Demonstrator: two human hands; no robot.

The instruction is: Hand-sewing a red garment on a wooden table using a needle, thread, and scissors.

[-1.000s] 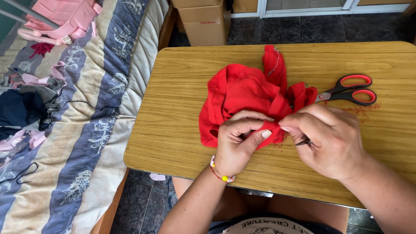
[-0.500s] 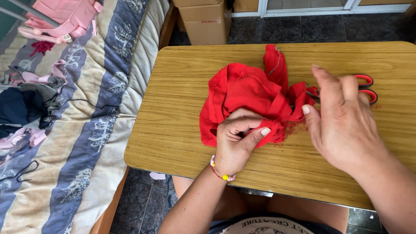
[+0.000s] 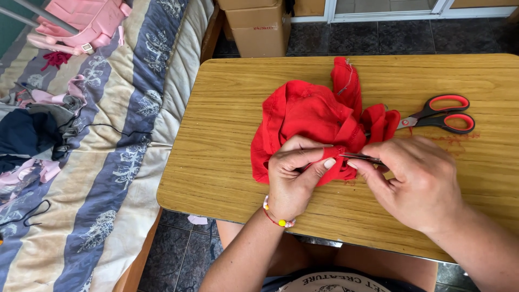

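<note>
Wooden table (image 3: 227, 162) with a light grain finish forms the work surface, set over a dark tiled floor (image 3: 178, 254), with the person seated at its near edge. Nearest the viewer, the left hand (image 3: 294, 181), wearing a beaded bracelet (image 3: 278, 219) at the wrist, rests on the near edge of a red garment (image 3: 311, 116); its thumb and fingers are pinched together on a fold of the fabric. Just beside it, the right hand (image 3: 413, 181) has its fingers closed around a thin metal tool (image 3: 359, 158), whose tip touches the fabric at the pinched fold; the tool's exact kind cannot be determined. The garment lies crumpled at the centre of the table. Farther back on the right, red-handled scissors (image 3: 440, 114) lie flat on the table, blades closed and pointing at the garment. To the left of the table stands a bed (image 3: 108, 178) with a striped floral cover carrying loose clothing (image 3: 32, 132) and a pink item (image 3: 86, 21). Farthest away, a cardboard box (image 3: 259, 27) sits on the floor.
</note>
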